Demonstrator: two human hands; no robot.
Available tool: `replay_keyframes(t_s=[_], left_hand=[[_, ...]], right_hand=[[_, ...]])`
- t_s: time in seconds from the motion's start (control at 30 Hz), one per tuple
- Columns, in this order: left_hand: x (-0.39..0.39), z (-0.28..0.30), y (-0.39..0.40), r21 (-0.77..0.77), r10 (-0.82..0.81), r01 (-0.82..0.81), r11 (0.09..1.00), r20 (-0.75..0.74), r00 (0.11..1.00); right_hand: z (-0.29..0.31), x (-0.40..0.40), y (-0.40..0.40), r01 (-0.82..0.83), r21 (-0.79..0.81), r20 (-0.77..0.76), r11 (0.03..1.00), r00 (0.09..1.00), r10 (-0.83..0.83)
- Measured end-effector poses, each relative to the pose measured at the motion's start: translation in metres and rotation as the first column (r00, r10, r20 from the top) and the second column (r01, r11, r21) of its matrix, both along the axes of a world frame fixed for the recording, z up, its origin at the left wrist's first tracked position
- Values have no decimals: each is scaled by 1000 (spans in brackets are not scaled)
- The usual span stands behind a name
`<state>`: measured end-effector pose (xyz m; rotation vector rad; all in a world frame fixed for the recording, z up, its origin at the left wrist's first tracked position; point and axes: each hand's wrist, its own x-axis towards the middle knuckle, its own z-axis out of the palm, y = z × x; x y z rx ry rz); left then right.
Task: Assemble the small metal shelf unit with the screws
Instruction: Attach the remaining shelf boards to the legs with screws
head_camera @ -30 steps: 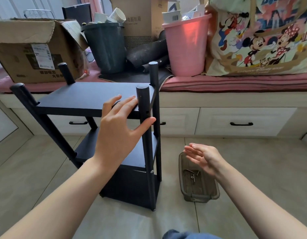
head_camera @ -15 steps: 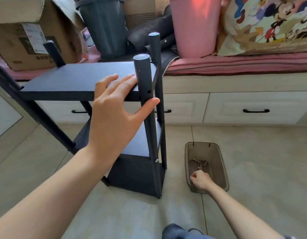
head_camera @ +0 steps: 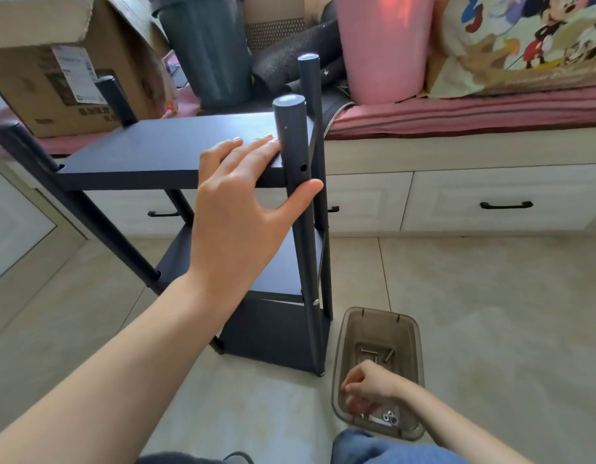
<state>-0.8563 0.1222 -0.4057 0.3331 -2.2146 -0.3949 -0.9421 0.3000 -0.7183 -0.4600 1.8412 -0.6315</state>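
Observation:
The black metal shelf unit (head_camera: 162,149) stands upright on the tiled floor with three shelves between round posts. My left hand (head_camera: 243,209) rests flat on the top shelf's front right corner, thumb against the front post (head_camera: 291,135). An empty screw hole (head_camera: 303,168) shows in that post just above my thumb. A screw head (head_camera: 315,302) sits lower in the same post. Right of the unit lies a clear brown plastic tray (head_camera: 412,333) holding loose screws (head_camera: 370,353) and nuts (head_camera: 388,417). My right hand (head_camera: 370,386) reaches into the tray's near end, fingers curled downward, fingertips hidden.
Behind the unit runs a cream window seat with drawers (head_camera: 490,202) and a pink cushion. On it stand a cardboard box (head_camera: 55,78), a grey bin (head_camera: 209,51), a pink bin (head_camera: 383,45) and a cartoon-print bag (head_camera: 524,38). My knee (head_camera: 390,450) is at the bottom edge.
My right hand dropped from the air into the tray, then shifted from its far end to its near end. My left hand stayed on the top shelf. The view tilted down.

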Motion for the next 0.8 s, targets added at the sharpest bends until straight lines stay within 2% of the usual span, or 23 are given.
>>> replay_keyframes(t_s=[0.07, 0.13, 0.23, 0.33, 0.57, 0.8], left_hand=[[-1, 1, 0, 6, -1, 1, 1000, 1, 1000], [-2, 1, 0, 10, 2, -2, 1000, 7, 1000], [-2, 2, 1, 11, 10, -10, 1000, -3, 1000], [-2, 1, 2, 14, 17, -17, 1000, 1, 1000], [-2, 1, 3, 24, 25, -25, 999, 15, 1000], [0, 1, 4, 14, 35, -35, 999, 3, 999]], right_hand=[[-6, 0, 1, 20, -28, 63, 999, 998, -18], [-13, -4, 2, 94, -49, 8, 994, 996, -94], [-34, -20, 5, 156, -1, -294, 988, 944, -150], [-57, -37, 7, 164, 127, -491, 978, 867, -82], [-89, -34, -4, -39, 235, -558, 971, 812, 168], [-98, -32, -12, -99, 247, -629, 964, 741, 237]])
